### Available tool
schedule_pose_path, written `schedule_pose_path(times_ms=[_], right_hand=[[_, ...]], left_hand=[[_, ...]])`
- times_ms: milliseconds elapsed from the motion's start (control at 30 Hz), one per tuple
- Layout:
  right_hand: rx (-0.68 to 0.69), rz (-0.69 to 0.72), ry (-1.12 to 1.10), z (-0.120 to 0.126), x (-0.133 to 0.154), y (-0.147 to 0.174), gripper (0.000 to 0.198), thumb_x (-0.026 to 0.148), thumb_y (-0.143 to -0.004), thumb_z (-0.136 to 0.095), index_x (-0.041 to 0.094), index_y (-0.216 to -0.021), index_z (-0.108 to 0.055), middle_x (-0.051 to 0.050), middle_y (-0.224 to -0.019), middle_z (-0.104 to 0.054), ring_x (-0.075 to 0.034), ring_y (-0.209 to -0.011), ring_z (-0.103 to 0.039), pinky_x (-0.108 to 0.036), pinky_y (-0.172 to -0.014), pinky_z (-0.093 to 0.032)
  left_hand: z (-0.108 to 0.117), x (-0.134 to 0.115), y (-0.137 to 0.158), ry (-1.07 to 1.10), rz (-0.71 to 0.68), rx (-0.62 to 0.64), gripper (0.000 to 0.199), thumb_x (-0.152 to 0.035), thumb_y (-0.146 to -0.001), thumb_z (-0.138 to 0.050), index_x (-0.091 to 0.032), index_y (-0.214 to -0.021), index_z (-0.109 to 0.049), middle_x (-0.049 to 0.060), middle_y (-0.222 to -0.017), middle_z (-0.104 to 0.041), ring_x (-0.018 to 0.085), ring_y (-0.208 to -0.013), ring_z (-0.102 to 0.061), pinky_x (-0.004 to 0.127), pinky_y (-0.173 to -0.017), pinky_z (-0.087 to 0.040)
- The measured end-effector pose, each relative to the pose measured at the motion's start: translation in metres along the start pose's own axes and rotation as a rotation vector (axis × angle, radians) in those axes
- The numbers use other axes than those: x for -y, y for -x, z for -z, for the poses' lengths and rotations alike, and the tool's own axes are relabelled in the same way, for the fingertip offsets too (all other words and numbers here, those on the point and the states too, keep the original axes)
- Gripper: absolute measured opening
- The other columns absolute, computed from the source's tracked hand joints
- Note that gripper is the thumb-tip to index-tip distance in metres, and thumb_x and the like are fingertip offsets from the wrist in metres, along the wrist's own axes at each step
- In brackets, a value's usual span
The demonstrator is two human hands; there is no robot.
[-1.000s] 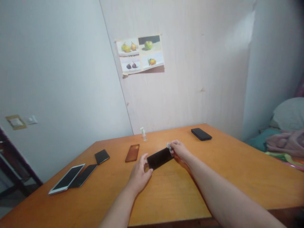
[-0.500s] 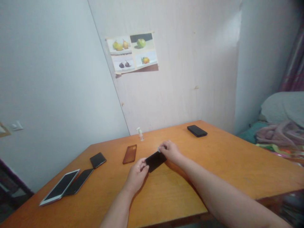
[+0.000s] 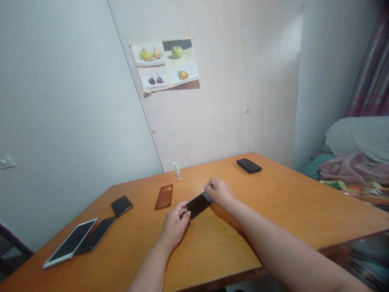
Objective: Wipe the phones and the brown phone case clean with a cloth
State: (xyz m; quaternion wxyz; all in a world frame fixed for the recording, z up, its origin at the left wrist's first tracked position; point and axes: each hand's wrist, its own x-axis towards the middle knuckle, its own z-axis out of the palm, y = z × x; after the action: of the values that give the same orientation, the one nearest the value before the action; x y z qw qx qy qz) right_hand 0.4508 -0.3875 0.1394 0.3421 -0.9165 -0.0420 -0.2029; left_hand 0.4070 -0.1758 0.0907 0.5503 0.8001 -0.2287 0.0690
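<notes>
A black phone (image 3: 198,205) is tilted above the table, its dark screen facing me. My left hand (image 3: 176,222) grips its near left end, thumb on the front edge and fingers behind. At the far right end my right hand (image 3: 219,191) is closed, fingertips pinched together against the phone's top corner. A small pale bit shows by those fingertips, too little to name. Left of the phone lies a brown see-through phone case (image 3: 164,197). Behind it stands a small clear pump bottle (image 3: 177,171).
On the left of the wooden table (image 3: 231,243) lie a white tablet (image 3: 71,243), a dark flat device (image 3: 96,235) partly under it, and a black wallet-like item (image 3: 122,205). A black phone-shaped object (image 3: 249,165) lies at the back right. Walls stand behind and left.
My right hand has shifted slightly along the phone's far end, and a greyish patch now shows on the screen there. The camera view has turned a little to the right.
</notes>
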Motion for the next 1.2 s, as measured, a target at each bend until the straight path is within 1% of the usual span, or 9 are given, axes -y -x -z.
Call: schedule_pose_path(times_ms=[200, 400, 533, 633, 733, 800, 1067, 1133, 1200], right_hand=[[0.105, 0.216, -0.015, -0.021, 0.037, 0.029, 0.019, 0.035, -0.088, -0.054, 0.024, -0.085, -0.069, -0.002, -0.091, -0.069, -0.016, -0.083, -0.061, -0.024, -0.070, -0.038], [-0.005, 0.015, 0.047, 0.002, 0.002, 0.001, 0.021, 0.029, -0.089, -0.053, 0.020, -0.080, -0.069, -0.005, -0.084, -0.065, -0.017, -0.079, -0.058, -0.026, -0.068, -0.037], [-0.073, -0.023, 0.067, 0.009, -0.009, -0.005, 0.024, 0.029, -0.091, -0.052, 0.018, -0.081, -0.069, -0.008, -0.090, -0.060, -0.018, -0.081, -0.056, -0.027, -0.070, -0.039], [-0.031, 0.083, 0.028, -0.006, 0.008, 0.012, 0.018, 0.029, -0.091, -0.057, 0.020, -0.083, -0.070, -0.005, -0.090, -0.060, -0.016, -0.083, -0.057, -0.025, -0.074, -0.041], [0.056, 0.339, -0.093, -0.025, 0.030, 0.031, 0.019, 0.028, -0.093, -0.054, 0.021, -0.087, -0.071, -0.004, -0.091, -0.060, -0.015, -0.084, -0.058, -0.024, -0.076, -0.042], [0.093, 0.400, -0.124, -0.030, 0.034, 0.036, 0.020, 0.027, -0.093, -0.053, 0.021, -0.089, -0.072, -0.004, -0.091, -0.061, -0.015, -0.083, -0.058, -0.024, -0.075, -0.042], [-0.020, 0.001, 0.101, 0.007, -0.028, -0.009, 0.025, 0.036, -0.089, -0.053, 0.021, -0.083, -0.072, -0.007, -0.087, -0.067, -0.020, -0.082, -0.060, -0.028, -0.070, -0.039], [-0.026, -0.005, 0.118, 0.007, -0.033, -0.010, 0.028, 0.038, -0.090, -0.051, 0.021, -0.081, -0.071, -0.007, -0.087, -0.068, -0.021, -0.083, -0.061, -0.029, -0.069, -0.039], [0.009, 0.074, 0.086, -0.001, -0.025, -0.001, 0.029, 0.038, -0.091, -0.049, 0.021, -0.081, -0.070, -0.007, -0.087, -0.069, -0.021, -0.083, -0.062, -0.029, -0.071, -0.040]], left_hand=[[0.001, -0.006, 0.001, -0.021, -0.008, 0.004, 0.030, -0.025, -0.087, -0.051, -0.018, -0.115, -0.060, 0.008, -0.117, -0.069, 0.020, -0.107, -0.065, 0.033, -0.097, -0.049], [-0.001, -0.002, 0.001, -0.055, -0.016, 0.013, 0.035, -0.024, -0.088, -0.050, -0.020, -0.122, -0.057, 0.006, -0.113, -0.071, 0.020, -0.106, -0.066, 0.031, -0.093, -0.049], [-0.002, -0.001, 0.000, -0.048, -0.027, 0.017, 0.034, -0.024, -0.089, -0.049, -0.019, -0.122, -0.056, 0.006, -0.113, -0.071, 0.020, -0.106, -0.066, 0.030, -0.093, -0.049], [-0.001, -0.003, 0.000, -0.047, -0.028, 0.021, 0.032, -0.023, -0.088, -0.050, -0.019, -0.118, -0.058, 0.007, -0.113, -0.071, 0.020, -0.106, -0.065, 0.031, -0.093, -0.050], [-0.002, -0.005, 0.000, 0.001, -0.034, 0.005, 0.030, -0.022, -0.087, -0.051, -0.020, -0.116, -0.058, 0.007, -0.114, -0.070, 0.020, -0.105, -0.066, 0.032, -0.094, -0.050], [-0.003, -0.006, 0.000, 0.030, -0.033, -0.009, 0.031, -0.020, -0.086, -0.051, -0.020, -0.116, -0.058, 0.007, -0.114, -0.070, 0.019, -0.104, -0.066, 0.032, -0.094, -0.050], [-0.008, -0.007, 0.002, -0.060, 0.013, -0.040, 0.030, -0.017, -0.084, -0.049, -0.020, -0.111, -0.061, 0.003, -0.096, -0.073, 0.017, -0.087, -0.068, 0.028, -0.081, -0.050], [-0.008, -0.008, 0.003, -0.062, 0.010, -0.042, 0.031, -0.016, -0.084, -0.050, -0.020, -0.112, -0.062, 0.003, -0.095, -0.073, 0.017, -0.085, -0.067, 0.028, -0.079, -0.050], [-0.008, -0.009, 0.003, -0.052, 0.011, -0.039, 0.032, -0.015, -0.084, -0.050, -0.019, -0.113, -0.062, 0.003, -0.094, -0.073, 0.017, -0.085, -0.067, 0.028, -0.078, -0.050]])
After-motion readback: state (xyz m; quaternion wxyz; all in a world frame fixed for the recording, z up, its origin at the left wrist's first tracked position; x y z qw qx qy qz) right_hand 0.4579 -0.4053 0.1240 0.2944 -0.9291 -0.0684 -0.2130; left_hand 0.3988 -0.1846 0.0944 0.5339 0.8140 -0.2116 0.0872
